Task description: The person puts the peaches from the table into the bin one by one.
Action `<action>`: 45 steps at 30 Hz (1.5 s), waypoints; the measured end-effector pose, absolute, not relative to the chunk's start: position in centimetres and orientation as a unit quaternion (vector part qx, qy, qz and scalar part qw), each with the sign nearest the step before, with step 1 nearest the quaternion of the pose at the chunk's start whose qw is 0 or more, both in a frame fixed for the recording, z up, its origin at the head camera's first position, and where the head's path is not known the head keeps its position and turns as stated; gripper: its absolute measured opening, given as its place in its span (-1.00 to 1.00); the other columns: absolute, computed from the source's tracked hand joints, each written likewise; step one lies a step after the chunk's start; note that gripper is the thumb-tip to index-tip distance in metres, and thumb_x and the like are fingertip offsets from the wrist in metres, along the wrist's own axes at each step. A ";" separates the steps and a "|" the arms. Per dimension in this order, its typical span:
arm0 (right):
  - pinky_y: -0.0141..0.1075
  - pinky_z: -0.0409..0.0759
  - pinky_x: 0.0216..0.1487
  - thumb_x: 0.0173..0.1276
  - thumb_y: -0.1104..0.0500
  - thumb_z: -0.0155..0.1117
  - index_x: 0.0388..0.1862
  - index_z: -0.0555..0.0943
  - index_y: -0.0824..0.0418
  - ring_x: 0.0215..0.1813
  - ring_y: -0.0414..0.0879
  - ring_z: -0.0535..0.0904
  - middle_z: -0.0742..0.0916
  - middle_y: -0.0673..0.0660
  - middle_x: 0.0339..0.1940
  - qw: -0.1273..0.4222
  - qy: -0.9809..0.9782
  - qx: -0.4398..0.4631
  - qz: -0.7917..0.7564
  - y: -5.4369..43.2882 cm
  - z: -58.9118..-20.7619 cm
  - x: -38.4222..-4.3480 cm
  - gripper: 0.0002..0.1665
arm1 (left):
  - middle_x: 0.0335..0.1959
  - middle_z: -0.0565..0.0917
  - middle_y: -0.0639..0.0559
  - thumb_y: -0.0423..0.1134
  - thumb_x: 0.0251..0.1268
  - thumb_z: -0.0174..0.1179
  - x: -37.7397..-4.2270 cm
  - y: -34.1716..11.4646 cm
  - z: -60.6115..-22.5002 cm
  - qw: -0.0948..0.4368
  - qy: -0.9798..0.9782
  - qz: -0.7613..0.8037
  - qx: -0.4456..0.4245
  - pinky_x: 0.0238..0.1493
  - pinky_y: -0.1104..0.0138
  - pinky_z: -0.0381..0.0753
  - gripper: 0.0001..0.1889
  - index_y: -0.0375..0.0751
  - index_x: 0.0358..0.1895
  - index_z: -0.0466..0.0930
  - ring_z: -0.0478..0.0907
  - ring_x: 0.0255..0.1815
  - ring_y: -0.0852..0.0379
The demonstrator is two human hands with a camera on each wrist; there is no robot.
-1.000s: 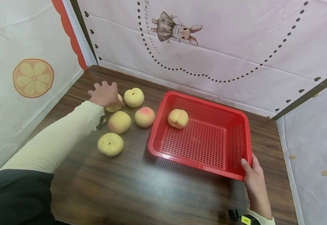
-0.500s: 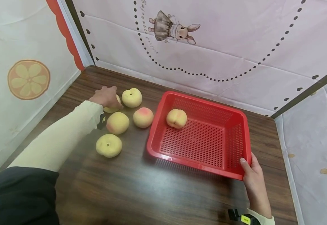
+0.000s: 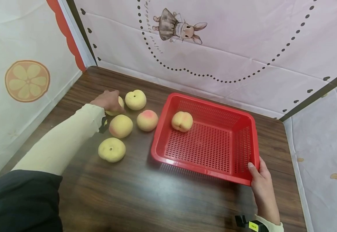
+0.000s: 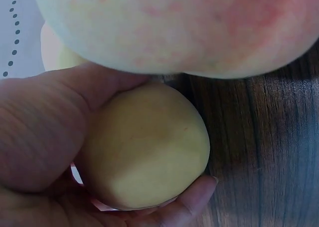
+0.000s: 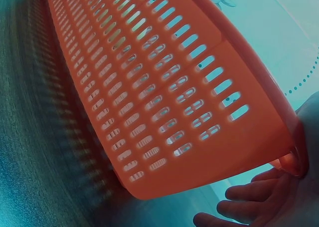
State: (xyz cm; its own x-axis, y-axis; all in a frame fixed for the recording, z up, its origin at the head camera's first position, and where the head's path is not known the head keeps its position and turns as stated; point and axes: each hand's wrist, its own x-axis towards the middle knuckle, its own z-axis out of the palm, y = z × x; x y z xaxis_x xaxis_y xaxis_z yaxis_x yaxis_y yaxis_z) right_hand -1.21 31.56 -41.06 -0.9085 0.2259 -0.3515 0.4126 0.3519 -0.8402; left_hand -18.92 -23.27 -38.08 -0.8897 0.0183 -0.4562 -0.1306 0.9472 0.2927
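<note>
At the table's far left, my left hand (image 3: pixel 107 100) grips a yellow peach (image 4: pixel 149 147), thumb on one side and fingers curled round the other. The head view shows only part of that peach. Around it lie a pale yellow peach (image 3: pixel 135 100), a pink-topped peach (image 3: pixel 147 120), a blushed peach (image 3: pixel 121 126) and a flattish yellow peach (image 3: pixel 112 149). My right hand (image 3: pixel 262 180) holds the near right corner of a red perforated plastic basket (image 3: pixel 203 172), thumb over the rim and fingers outside. Inside the basket, toward its left end, rests one peach (image 3: pixel 182 121).
The dark wooden table (image 3: pixel 122 196) meets a pinkish printed cloth wall (image 3: pixel 238 38) at the back. White cloth walls also flank the left and right sides. The basket's long back side stands close to the rear wall.
My left hand's spread fingers have come down and curled round the peach at the far left. The right hand and the basket have stayed in place.
</note>
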 end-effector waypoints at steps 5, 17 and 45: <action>-0.55 0.66 -0.10 0.72 -0.01 -0.13 0.75 -0.04 0.02 -0.06 -0.40 0.66 0.46 0.22 0.51 0.085 0.821 0.195 -0.529 31.4 -40.9 -1.3 -0.27 | 0.37 0.28 -0.65 -0.03 0.32 0.29 -19.0 -23.4 -38.1 0.239 0.958 0.157 -0.033 0.25 -0.35 0.47 -0.09 -0.46 0.54 0.05 0.39 0.34 -0.56; -0.57 0.65 -0.11 0.73 0.03 -0.15 0.76 -0.08 0.00 -0.08 -0.46 0.63 0.44 0.24 0.54 0.095 0.818 0.199 -0.531 31.7 -41.1 -1.3 -0.26 | 0.28 0.31 -0.65 -0.05 0.30 0.24 -19.2 -23.4 -38.0 0.236 0.960 0.149 -0.033 0.18 -0.32 0.51 -0.12 -0.47 0.52 0.05 0.44 0.22 -0.53; -0.58 0.65 -0.13 0.73 0.03 -0.15 0.76 -0.10 -0.01 -0.10 -0.48 0.63 0.43 0.26 0.56 0.096 0.817 0.196 -0.533 31.5 -41.0 -1.1 -0.26 | 0.21 0.30 -0.62 0.01 0.33 0.23 -18.2 -23.2 -35.6 0.226 0.964 0.135 -0.038 0.18 -0.31 0.52 -0.15 -0.50 0.46 0.07 0.46 0.19 -0.52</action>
State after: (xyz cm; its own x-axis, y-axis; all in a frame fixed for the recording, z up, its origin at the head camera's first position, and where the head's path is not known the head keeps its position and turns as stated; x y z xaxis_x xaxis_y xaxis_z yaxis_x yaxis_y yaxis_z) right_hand -1.13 31.54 -41.05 -0.9045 0.2189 -0.3660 0.4231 0.3536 -0.8342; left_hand -18.21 -23.16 -35.63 -0.8950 -0.0112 -0.4460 -0.1334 0.9607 0.2435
